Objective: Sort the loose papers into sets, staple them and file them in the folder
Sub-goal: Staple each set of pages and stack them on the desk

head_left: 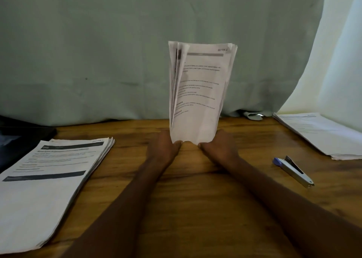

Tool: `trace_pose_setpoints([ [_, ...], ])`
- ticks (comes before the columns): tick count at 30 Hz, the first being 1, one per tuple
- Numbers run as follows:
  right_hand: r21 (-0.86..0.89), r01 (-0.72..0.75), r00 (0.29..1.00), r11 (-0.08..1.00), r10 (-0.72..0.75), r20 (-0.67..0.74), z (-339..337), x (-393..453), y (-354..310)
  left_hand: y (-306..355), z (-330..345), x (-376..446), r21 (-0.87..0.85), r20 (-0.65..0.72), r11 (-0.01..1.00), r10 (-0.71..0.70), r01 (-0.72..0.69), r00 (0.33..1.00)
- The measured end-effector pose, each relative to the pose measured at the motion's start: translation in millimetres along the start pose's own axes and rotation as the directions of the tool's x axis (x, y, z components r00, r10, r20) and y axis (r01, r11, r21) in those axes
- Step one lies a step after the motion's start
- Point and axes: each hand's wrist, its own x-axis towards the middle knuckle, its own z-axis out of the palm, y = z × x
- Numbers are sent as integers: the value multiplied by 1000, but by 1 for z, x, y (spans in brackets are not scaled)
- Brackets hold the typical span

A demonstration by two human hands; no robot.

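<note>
Reaching forward over the wooden surface, the left hand and right hand each keep a closed grip on the bottom edge of a sheaf of papers, thumbs pinching it at the lower corners. The sheaf stands upright, its sheets fanned apart on the left. A second paper stack lies flat to the near left, a stapler to the right, and a third stack beyond it. A pale curtain hangs behind.

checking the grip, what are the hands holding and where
Both hands, left hand and right hand, pinch the upright paper stack by its bottom edge.
</note>
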Motion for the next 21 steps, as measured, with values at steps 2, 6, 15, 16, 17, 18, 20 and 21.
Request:
trace_pose_setpoints([
  [2,64,8,999,998,-5,-52,-1,1,-1,2,-2,0,-40,-63,999,-8,5,998],
  [6,83,30,997,996,-23,-79,-3,4,1,-1,-4,2,-35,-89,998,-60,57,994],
  [15,2,-23,1000,1000,23,-17,-1,5,4,-4,-2,2,-107,-1,993,-57,56,998],
  [16,-5,-15,1000,1000,15,-14,-1,5,4,-4,-5,2,-219,0,974,-53,52,999],
  [17,-15,-10,1000,1000,10,-12,-2,5,3,-1,-8,2,-352,-4,934,-64,59,998],
  [18,-19,-7,1000,1000,7,-9,-3,4,2,2,-13,2,-482,-5,873,-90,76,996],
  [20,-6,-14,1000,1000,14,-3,-4,4,2,7,-20,2,-639,-9,764,-120,87,993],
  [21,1,-13,1000,1000,13,-5,-5,3,2,9,-22,2,-665,-13,742,-119,81,993],
])
